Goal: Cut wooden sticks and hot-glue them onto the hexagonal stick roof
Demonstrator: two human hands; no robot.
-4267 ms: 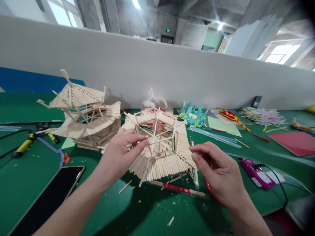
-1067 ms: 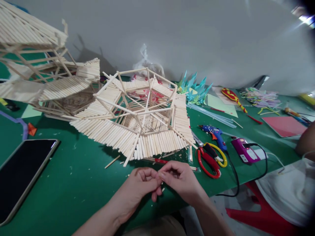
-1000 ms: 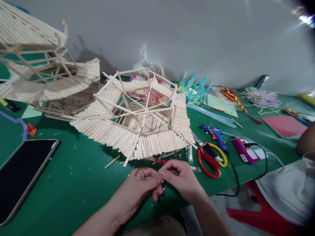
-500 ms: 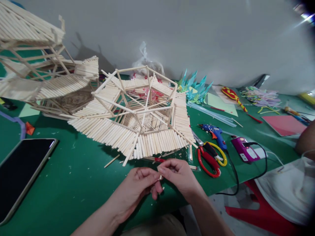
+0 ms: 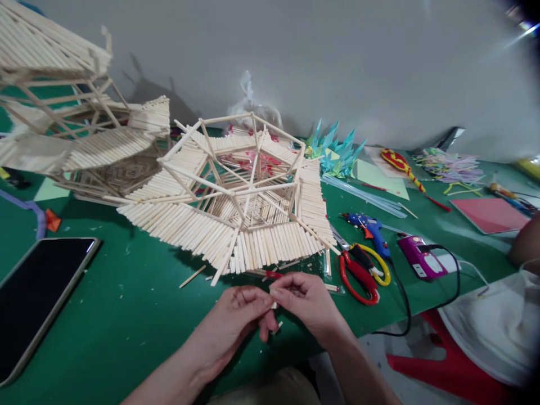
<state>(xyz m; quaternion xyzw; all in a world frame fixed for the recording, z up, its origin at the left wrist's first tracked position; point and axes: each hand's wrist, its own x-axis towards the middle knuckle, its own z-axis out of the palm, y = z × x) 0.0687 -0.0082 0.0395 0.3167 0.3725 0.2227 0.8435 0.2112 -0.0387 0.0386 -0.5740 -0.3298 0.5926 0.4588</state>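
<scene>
My left hand (image 5: 248, 312) and my right hand (image 5: 306, 304) meet fingertip to fingertip above the green table's front edge. Both pinch a small piece of wooden stick (image 5: 274, 306), mostly covered by the fingers. Another short stick piece (image 5: 278, 326) pokes out by the curled lower fingers of my left hand. Just beyond the hands stands a many-sided model of round wooden sticks (image 5: 270, 247), with sloping stick panels around an open frame. A red strip (image 5: 273, 274) lies between it and my right hand.
A taller stick model (image 5: 97, 149) stands at the left, above a phone (image 5: 46, 298). To the right lie scissors with red and yellow handles (image 5: 363, 275), a blue glue gun (image 5: 371, 230) and a purple power adapter (image 5: 422, 256). Another person's arm (image 5: 527, 239) shows at the right edge.
Both hands stay almost in place. The stick piece between the fingertips shows slightly less than before, and the whole view has shifted a little.
</scene>
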